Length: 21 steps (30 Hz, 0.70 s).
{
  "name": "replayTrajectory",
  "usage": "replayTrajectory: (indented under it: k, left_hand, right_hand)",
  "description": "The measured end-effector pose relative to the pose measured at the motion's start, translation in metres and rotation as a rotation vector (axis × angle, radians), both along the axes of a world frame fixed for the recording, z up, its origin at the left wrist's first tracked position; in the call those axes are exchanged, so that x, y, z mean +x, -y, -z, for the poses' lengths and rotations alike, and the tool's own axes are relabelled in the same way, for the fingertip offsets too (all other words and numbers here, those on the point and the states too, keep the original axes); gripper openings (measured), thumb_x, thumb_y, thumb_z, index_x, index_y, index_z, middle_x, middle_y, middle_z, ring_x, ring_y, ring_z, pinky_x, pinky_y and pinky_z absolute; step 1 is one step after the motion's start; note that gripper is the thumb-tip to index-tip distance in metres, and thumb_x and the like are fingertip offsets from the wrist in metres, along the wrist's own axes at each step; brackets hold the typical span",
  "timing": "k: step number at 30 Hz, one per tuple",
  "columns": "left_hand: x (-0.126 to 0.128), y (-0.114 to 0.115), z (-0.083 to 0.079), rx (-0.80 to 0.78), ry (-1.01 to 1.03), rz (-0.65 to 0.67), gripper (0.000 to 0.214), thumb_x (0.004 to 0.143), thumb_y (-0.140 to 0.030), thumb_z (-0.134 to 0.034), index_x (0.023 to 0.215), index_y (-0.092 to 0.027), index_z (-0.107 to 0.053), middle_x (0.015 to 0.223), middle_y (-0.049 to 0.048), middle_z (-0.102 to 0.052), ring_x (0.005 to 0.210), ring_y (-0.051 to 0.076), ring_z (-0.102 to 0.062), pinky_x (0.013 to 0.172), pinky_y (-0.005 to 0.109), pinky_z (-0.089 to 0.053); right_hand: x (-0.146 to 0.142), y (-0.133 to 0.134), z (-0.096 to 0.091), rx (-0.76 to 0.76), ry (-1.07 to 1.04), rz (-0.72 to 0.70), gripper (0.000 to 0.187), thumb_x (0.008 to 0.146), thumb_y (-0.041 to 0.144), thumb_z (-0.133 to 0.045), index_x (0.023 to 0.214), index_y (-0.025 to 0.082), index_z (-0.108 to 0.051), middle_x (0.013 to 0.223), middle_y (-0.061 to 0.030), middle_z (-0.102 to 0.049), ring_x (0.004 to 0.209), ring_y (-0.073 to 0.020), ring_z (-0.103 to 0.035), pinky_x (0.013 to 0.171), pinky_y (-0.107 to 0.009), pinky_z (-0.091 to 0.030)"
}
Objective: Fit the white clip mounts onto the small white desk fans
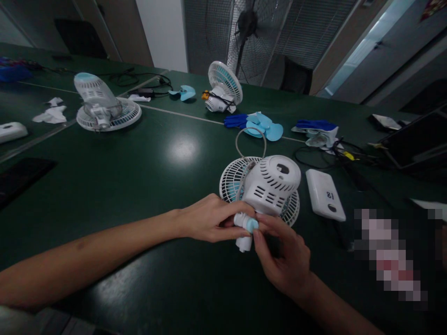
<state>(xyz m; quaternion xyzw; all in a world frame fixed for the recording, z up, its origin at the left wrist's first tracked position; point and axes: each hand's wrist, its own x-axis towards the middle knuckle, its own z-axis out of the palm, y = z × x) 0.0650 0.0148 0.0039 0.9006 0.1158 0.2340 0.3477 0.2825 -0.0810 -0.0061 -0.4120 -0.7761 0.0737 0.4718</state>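
A small white fan lies on its round grille (233, 179), its slotted motor housing (271, 188) uppermost. From the housing's near side sticks a white neck piece (243, 244), with a light blue knob (252, 225) at one end of its crosswise part. My left hand (218, 217) is closed around that neck piece, thumb below and index finger above. The fingertips of my right hand (284, 253) pinch the blue knob from the right. A thin grey cord (251, 129) loops up behind the grille.
Right of the fan lies a white base plate (325, 194). Beyond it are gloves (317, 132) and black cables (314, 160). Blue fan blades (263, 126) lie behind the fan. Two other fans, one at left (101, 102) and one at back (223, 88), rest on the green table (157, 172).
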Motion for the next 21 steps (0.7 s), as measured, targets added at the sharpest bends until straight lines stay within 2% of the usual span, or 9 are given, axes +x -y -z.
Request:
replayTrajectory:
  k: [4, 7, 10, 21]
  left_hand:
    - [-0.0006, -0.0002, 0.0004, -0.014, 0.006, 0.004, 0.033, 0.105, -0.042, -0.058, 0.129, -0.019, -0.053, 0.071, -0.0051, -0.060, 0.058, 0.009, -0.058, 0.055, 0.021, -0.042]
    - [-0.0005, -0.0005, 0.0004, -0.011, 0.012, 0.006, 0.033, 0.105, -0.041, -0.058, 0.128, -0.018, -0.054, 0.070, -0.0057, -0.058, 0.057, 0.009, -0.056, 0.054, 0.021, -0.042]
    - [-0.0001, -0.0005, 0.0000, -0.011, 0.014, 0.005, 0.033, 0.105, -0.042, -0.058, 0.127, -0.018, -0.054, 0.070, -0.0058, -0.058, 0.057, 0.009, -0.056, 0.054, 0.021, -0.043]
    - [-0.0007, -0.0009, 0.0001, 0.002, 0.002, 0.009, 0.035, 0.106, -0.042, -0.057, 0.131, -0.019, -0.052, 0.071, -0.0049, -0.060, 0.057, 0.010, -0.058, 0.054, 0.022, -0.043]
  right_hand:
    - [0.0032, 0.0026, -0.0017, 0.064, -0.052, -0.072, 0.060, 0.084, -0.002, -0.062, 0.141, 0.016, -0.053, 0.109, -0.0076, -0.067, 0.091, -0.0191, -0.068, 0.072, -0.033, -0.059]
    - [0.0037, 0.0023, -0.0040, 0.104, 0.004, -0.081, 0.064, 0.083, -0.007, -0.060, 0.142, 0.016, -0.053, 0.119, -0.0096, -0.066, 0.105, -0.0209, -0.067, 0.083, -0.035, -0.059]
    - [0.0034, 0.0005, -0.0048, 0.105, 0.035, -0.092, 0.064, 0.084, -0.008, -0.059, 0.142, 0.017, -0.053, 0.121, -0.0083, -0.067, 0.108, -0.0198, -0.068, 0.087, -0.034, -0.059]
    - [0.0036, -0.0021, -0.0010, 0.076, -0.014, -0.097, 0.067, 0.083, -0.006, -0.062, 0.145, 0.018, -0.050, 0.120, -0.0078, -0.065, 0.105, -0.0198, -0.066, 0.081, -0.034, -0.060]
